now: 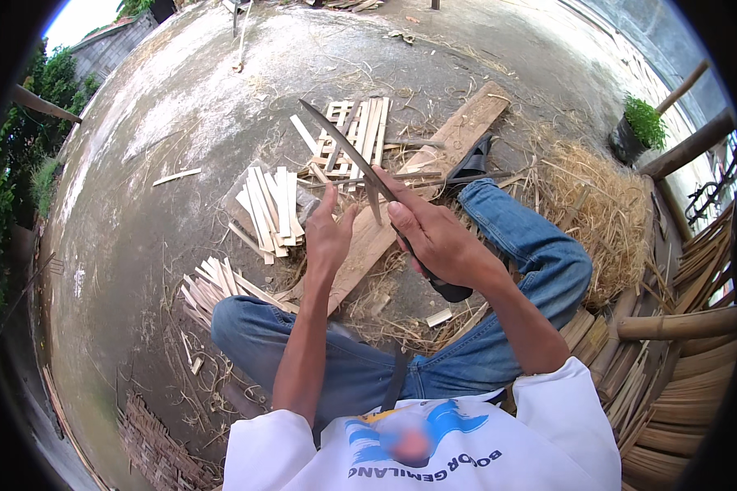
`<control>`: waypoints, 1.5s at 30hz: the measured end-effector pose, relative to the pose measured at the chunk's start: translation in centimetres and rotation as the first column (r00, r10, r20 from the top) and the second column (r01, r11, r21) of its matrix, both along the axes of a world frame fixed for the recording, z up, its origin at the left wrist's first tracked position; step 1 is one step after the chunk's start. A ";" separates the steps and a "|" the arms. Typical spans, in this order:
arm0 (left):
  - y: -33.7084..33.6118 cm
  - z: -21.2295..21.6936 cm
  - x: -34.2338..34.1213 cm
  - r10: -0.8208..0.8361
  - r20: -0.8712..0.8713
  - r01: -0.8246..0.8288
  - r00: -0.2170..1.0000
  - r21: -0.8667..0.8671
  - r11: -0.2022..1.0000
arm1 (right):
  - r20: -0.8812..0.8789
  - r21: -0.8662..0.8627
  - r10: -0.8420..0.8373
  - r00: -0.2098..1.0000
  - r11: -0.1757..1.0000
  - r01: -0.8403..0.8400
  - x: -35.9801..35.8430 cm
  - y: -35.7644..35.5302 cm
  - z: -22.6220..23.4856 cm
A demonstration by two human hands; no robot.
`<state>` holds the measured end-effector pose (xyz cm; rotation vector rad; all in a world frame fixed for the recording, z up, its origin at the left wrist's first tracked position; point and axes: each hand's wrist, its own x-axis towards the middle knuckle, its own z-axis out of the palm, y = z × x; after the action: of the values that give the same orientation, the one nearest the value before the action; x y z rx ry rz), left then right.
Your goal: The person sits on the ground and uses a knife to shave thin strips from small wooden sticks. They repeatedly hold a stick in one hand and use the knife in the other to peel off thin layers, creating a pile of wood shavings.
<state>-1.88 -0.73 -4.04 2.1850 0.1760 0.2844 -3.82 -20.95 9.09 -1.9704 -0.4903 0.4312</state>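
My right hand (434, 233) is wrapped round the dark handle of a machete (348, 147). Its long, slightly curved blade points up and to the left, over the wood strips. A short narrow grey piece (373, 203) hangs just below the blade by my right fingers; I cannot tell what it is. Left of the blade, my left hand (329, 231) is raised with index finger and thumb apart and nothing visible between them; its other fingers are partly hidden. Under both hands a wooden plank (364, 254) lies slantwise on the ground between my legs.
Cut pale strips lie in a slatted stack (373, 135), a middle bundle (270, 204) and a pile (213, 286) by my left knee. Shavings (590, 221) heap beyond my right knee. Bamboo poles (675, 326) stand at right, near a potted plant (640, 123).
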 end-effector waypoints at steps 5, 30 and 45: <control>1.5 12.3 0.4 0.185 0.569 -0.094 0.802 -0.186 0.978 | 0.094 -0.094 -0.009 0.996 0.995 0.018 0.4 -0.9 -0.2; -5.0 6.3 12.2 -0.057 0.370 0.195 0.927 -0.348 0.917 | -0.136 -0.277 -0.089 0.987 0.960 0.049 4.2 -5.5 -8.8; -11.1 5.2 10.5 -0.164 0.248 0.290 0.955 -0.653 0.699 | -0.057 -0.499 -0.140 0.989 0.862 0.093 9.9 -5.9 -9.7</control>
<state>8.59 -11.85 1.14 1.4053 -0.0880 0.2169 6.08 -26.81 -0.65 -2.4474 -0.2061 0.6129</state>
